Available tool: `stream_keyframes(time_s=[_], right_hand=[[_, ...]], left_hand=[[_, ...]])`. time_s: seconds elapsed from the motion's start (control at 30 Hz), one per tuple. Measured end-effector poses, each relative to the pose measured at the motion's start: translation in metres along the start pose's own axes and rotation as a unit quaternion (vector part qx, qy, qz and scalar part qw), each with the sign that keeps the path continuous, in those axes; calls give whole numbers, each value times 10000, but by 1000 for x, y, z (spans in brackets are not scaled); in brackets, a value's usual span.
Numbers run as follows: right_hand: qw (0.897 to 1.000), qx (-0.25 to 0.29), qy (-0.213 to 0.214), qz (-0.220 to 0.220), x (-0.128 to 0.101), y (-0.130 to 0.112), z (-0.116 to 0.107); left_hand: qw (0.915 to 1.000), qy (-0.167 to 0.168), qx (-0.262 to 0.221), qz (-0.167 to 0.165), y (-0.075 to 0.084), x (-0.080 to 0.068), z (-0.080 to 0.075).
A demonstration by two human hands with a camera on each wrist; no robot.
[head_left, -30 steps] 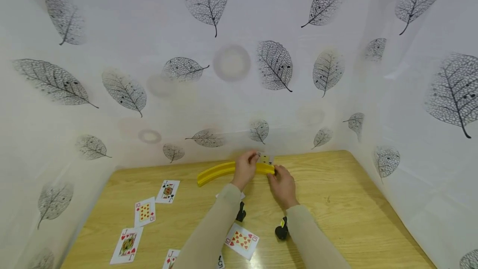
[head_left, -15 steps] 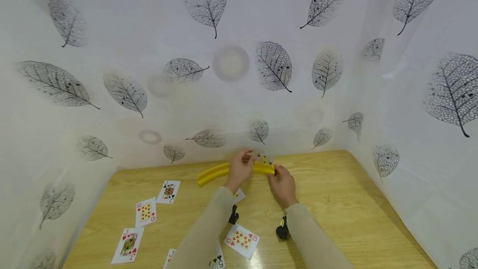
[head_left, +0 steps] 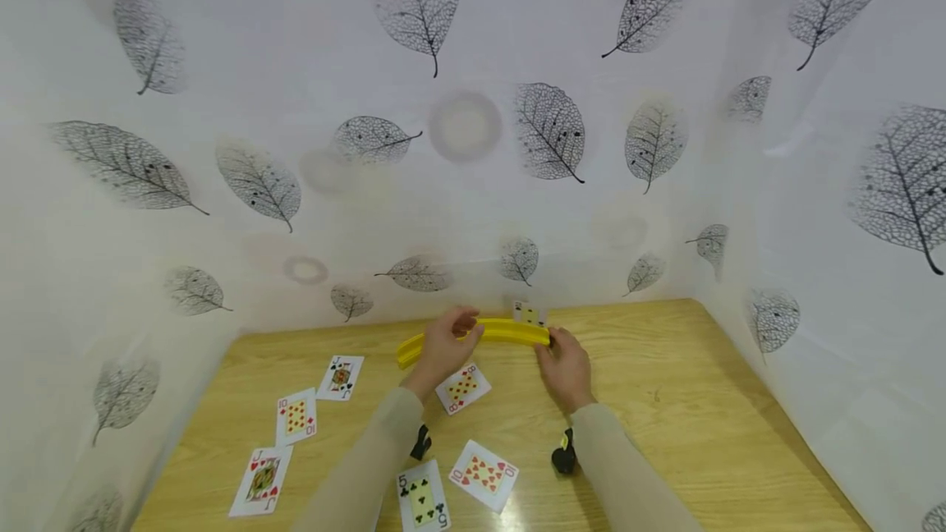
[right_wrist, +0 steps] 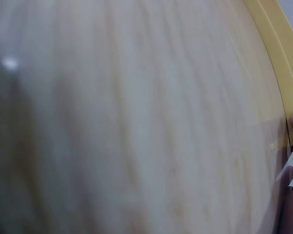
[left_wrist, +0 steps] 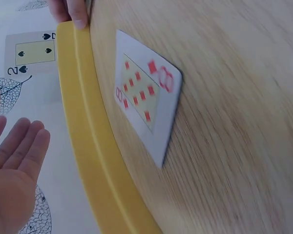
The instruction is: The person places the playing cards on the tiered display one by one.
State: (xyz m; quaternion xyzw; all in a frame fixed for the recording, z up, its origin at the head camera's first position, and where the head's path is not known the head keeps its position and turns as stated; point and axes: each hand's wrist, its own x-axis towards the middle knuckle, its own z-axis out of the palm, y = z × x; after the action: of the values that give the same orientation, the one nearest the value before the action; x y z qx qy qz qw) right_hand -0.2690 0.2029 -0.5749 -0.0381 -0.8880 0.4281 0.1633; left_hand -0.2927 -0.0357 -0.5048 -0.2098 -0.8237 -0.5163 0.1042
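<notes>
The right hand [head_left: 567,365] pinches one end of a curved yellow rack [head_left: 515,331], likely light, stiff and best held there; the left hand [head_left: 446,345] is empty, fingers extended.

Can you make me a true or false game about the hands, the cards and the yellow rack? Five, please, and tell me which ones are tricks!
1. The right hand grips one end of the yellow rack. True.
2. The left hand holds a card. False: the left hand is open, with no card in it.
3. The two of spades stands up at the yellow rack. True.
4. The eight of diamonds lies face down. False: the eight of diamonds lies face up on the table.
5. The ten of diamonds lies between the jack of hearts and another jack. True.
</notes>
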Motion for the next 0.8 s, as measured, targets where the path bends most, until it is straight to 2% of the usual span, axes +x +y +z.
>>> stream_keyframes(time_s=[0.13, 0.27, 0.53, 0.7, 0.8], right_hand=[[10000, -41, -40, 44, 0, 0, 0], [9999, -81, -76, 79, 0, -2, 0], [9999, -25, -16, 109, -1, -5, -1], [9998, -32, -114, 178, -1, -3, -1], [9996, -35, -163, 217, -1, -3, -1]], left_hand=[[9962, -660, 522, 235, 1, -13, -15], [9853, -1258, 1102, 353, 0, -25, -26], [9610, -2371, 1419, -114, -3, -40, -43], [9415, -2720, 1985, 109, -8, -43, -46], [9340, -2802, 2212, 132, -9, -44, -46]])
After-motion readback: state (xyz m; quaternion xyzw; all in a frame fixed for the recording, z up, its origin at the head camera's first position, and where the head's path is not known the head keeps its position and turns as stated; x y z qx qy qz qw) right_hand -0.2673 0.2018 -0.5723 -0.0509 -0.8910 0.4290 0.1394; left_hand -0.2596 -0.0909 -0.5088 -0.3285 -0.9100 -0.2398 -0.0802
